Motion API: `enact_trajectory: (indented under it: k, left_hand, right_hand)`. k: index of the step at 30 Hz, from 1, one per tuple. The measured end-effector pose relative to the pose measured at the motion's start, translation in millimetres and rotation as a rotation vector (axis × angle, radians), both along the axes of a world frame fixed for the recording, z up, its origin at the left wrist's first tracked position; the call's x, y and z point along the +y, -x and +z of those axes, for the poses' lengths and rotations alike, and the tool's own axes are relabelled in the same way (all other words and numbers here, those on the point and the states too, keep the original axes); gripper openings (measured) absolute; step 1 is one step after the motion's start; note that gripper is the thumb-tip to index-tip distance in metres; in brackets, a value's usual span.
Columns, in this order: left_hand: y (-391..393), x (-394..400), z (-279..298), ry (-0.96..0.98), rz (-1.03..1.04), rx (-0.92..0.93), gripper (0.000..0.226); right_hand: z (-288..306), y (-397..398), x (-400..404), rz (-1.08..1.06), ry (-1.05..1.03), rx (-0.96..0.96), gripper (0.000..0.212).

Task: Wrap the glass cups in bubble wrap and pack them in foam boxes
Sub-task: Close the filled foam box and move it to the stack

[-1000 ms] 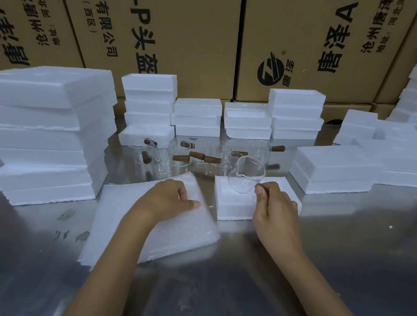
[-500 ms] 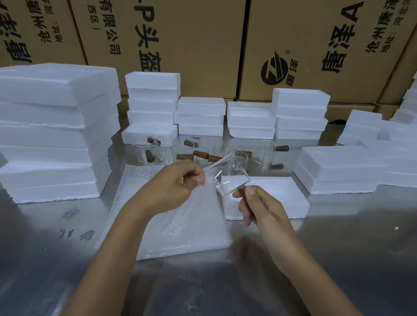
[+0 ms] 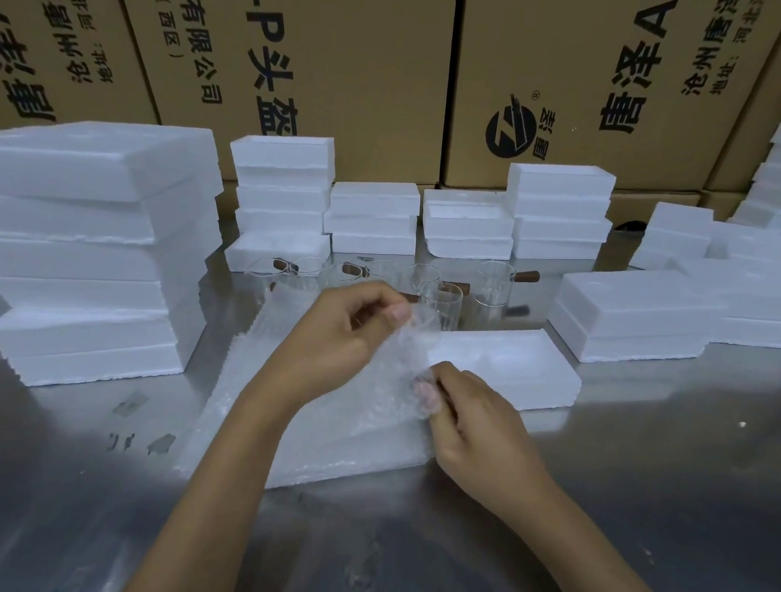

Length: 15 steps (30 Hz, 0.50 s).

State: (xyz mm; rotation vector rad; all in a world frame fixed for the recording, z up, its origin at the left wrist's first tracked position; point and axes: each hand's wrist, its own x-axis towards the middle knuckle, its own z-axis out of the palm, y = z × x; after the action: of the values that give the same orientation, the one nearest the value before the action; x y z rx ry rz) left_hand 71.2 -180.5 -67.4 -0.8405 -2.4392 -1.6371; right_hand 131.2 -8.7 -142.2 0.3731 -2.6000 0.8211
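A sheet of bubble wrap [image 3: 389, 377] is lifted off the stack of bubble wrap sheets [image 3: 309, 432] on the steel table. My left hand [image 3: 337, 333] pinches its upper edge. My right hand [image 3: 477, 422] pinches the lower part, where the sheet covers a glass cup [image 3: 415, 347] that shows only dimly through it. An open foam box [image 3: 507, 365] lies just right of my hands. Several glass cups with wooden handles [image 3: 493, 287] stand in a row behind.
Tall piles of foam boxes [image 3: 93, 244] stand at the left, shorter piles [image 3: 560, 209] along the back, and more [image 3: 627, 317] at the right. Cardboard cartons [image 3: 346, 67] form a wall behind. The steel table [image 3: 642, 467] stretches in front.
My right hand brought the glass cup from over the foam box down to the left. My left hand lifted a bubble wrap sheet, which now covers the cup.
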Motion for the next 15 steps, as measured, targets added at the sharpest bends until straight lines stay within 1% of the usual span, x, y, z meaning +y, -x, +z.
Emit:
enact_trajectory:
  k: [1,3,6,8,9,10,11,12,13,14,15]
  left_hand:
    - [-6,5,2,0.025,-0.024,0.015,0.015]
    - [-20,17,5,0.076,-0.061,0.070,0.014]
    - [-37,32,5,0.144,-0.135,0.085,0.013]
    - [-42,38,4,0.125,-0.250,0.006,0.011]
    - [-43,41,5,0.081,-0.304,-0.039,0.015]
    - [-43,42,5,0.013,-0.321,-0.060,0.024]
    - [-42,42,6,-0.078,-0.289,-0.045,0.033]
    - [-39,42,6,-0.173,-0.195,0.010,0.040]
    - [-34,41,5,-0.251,-0.049,0.096,0.044]
    - [-30,39,4,-0.284,0.128,0.196,0.046]
    - [-25,35,3,-0.263,0.301,0.287,0.050]
  right_hand:
    - [0,1,0,-0.014,0.071,-0.011,0.014]
    - [4,2,0,-0.032,0.321,-0.075,0.018]
    - [14,2,5,-0.066,0.669,-0.251,0.027]
    - [19,1,11,-0.035,0.913,-0.394,0.032]
    - [22,1,13,-0.008,1.036,-0.445,0.034]
    - [26,1,14,0.015,1.167,-0.475,0.035]
    - [28,3,15,0.038,1.298,-0.491,0.032]
    - [30,5,16,0.058,1.407,-0.505,0.028]
    - [30,6,17,0.073,1.462,-0.513,0.025]
    - [31,6,19,0.087,1.462,-0.518,0.022]
    - [30,7,21,0.094,1.431,-0.514,0.022]
